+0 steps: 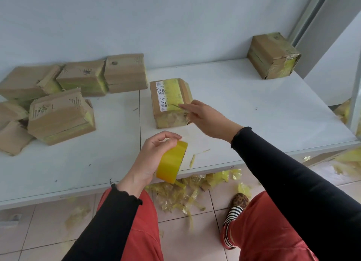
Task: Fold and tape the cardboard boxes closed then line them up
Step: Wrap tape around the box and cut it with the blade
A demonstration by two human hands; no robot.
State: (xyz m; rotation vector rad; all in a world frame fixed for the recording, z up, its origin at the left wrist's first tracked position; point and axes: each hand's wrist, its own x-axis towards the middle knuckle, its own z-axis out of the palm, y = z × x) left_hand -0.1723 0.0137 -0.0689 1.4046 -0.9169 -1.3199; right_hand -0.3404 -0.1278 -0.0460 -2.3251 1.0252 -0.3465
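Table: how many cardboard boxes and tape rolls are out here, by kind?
Boxes in the left pile: 6, as far as the overlap shows
Labelled box: 1
Far-right box: 1
Tape roll, held in the left hand: 1
Total: 9

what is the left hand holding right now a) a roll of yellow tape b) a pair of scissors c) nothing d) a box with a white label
a: the left hand grips the roll of yellow tape above the table's near edge, while the right hand reaches to the labelled box.
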